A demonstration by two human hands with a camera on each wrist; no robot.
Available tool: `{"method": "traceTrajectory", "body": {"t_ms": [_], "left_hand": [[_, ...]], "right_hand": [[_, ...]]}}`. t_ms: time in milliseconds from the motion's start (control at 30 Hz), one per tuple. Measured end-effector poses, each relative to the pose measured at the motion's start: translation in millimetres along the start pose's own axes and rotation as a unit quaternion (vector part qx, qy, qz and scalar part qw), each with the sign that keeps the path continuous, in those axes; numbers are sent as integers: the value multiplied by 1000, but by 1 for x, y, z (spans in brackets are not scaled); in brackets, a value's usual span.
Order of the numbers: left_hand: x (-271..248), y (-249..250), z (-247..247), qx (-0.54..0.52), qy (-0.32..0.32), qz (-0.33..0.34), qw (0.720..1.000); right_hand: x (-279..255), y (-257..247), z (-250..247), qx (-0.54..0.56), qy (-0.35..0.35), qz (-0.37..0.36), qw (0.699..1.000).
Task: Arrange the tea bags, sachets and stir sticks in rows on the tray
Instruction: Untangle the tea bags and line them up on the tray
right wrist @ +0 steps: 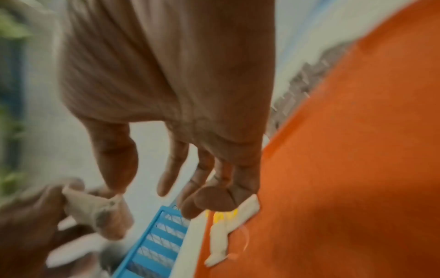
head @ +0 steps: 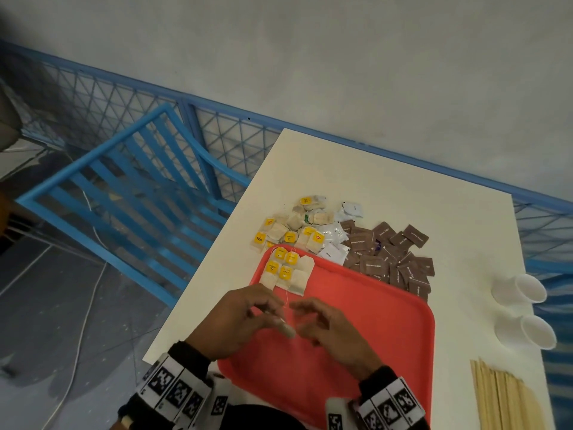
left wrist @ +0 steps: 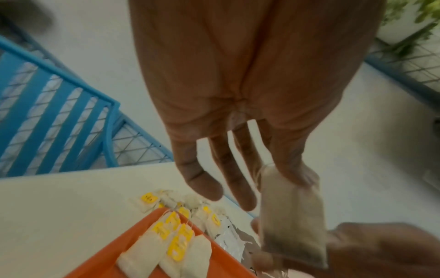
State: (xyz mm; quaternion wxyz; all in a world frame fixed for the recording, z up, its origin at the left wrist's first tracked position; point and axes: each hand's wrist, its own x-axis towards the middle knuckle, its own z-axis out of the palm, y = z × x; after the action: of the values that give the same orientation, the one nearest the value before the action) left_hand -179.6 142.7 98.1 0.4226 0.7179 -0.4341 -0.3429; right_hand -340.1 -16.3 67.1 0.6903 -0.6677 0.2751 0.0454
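Note:
Over the red tray (head: pixel 372 321) my left hand (head: pixel 274 316) pinches a plain tea bag (head: pixel 287 329) by its top, so it hangs down in the left wrist view (left wrist: pixel 292 222). My right hand (head: pixel 305 315) is close beside it with loosely bent fingers. Its thumb touches the bag's corner (right wrist: pixel 112 203), while thumb and forefinger stay apart. Several tea bags with yellow tags (head: pixel 286 271) lie side by side in the tray's far left corner. Loose tea bags (head: pixel 294 228), white sachets (head: pixel 335 240) and brown sachets (head: pixel 393 256) are heaped beyond the tray. Wooden stir sticks (head: pixel 502 398) lie at the near right.
Two white paper cups (head: pixel 521 293) lie on their sides on the white table (head: pixel 434 212), right of the tray. A blue slatted chair (head: pixel 130 187) and a blue mesh fence stand past the table's left edge. The tray's near and right parts are bare.

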Motion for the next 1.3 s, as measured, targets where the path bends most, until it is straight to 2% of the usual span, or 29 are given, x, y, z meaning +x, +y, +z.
{"method": "traceTrajectory", "body": {"t_ms": [33, 100, 167, 200, 300, 433, 500, 567, 667, 767, 933, 1100, 1300], "left_hand": [[2, 3, 1, 25, -3, 12, 1000], [6, 8, 2, 48, -8, 26, 998], [11, 9, 2, 49, 5, 25, 998], [13, 9, 2, 50, 14, 24, 998], [15, 7, 0, 45, 15, 15, 999], [17, -9, 1, 26, 27, -11, 999], [17, -23, 1, 23, 67, -38, 997], [15, -41, -2, 36, 90, -69, 993], [4, -70, -10, 39, 79, -126, 988], [-9, -90, -17, 12, 71, -175, 982], [-22, -108, -27, 11, 71, -203, 977], [-19, -114, -35, -2, 60, -202, 978], [-8, -107, -42, 7, 43, -195, 980]], "right_hand": [[-2, -1, -2, -72, 15, -59, 996], [-5, -5, 2, -178, 19, -176, 968], [-4, -8, 14, -221, 30, -236, 946], [-3, -8, 19, -218, 46, -242, 944], [3, 0, 28, -198, 98, -222, 950], [10, 15, 36, -174, 116, -175, 962], [23, 28, 35, -166, 136, -121, 969], [42, 40, 32, -140, 184, -46, 972], [74, 52, 35, -96, 244, 33, 964], [100, 54, 45, -66, 259, 58, 962], [120, 56, 49, -48, 305, 127, 942], [120, 49, 55, -83, 356, 153, 918], [113, 34, 57, -115, 350, 142, 919]]}}
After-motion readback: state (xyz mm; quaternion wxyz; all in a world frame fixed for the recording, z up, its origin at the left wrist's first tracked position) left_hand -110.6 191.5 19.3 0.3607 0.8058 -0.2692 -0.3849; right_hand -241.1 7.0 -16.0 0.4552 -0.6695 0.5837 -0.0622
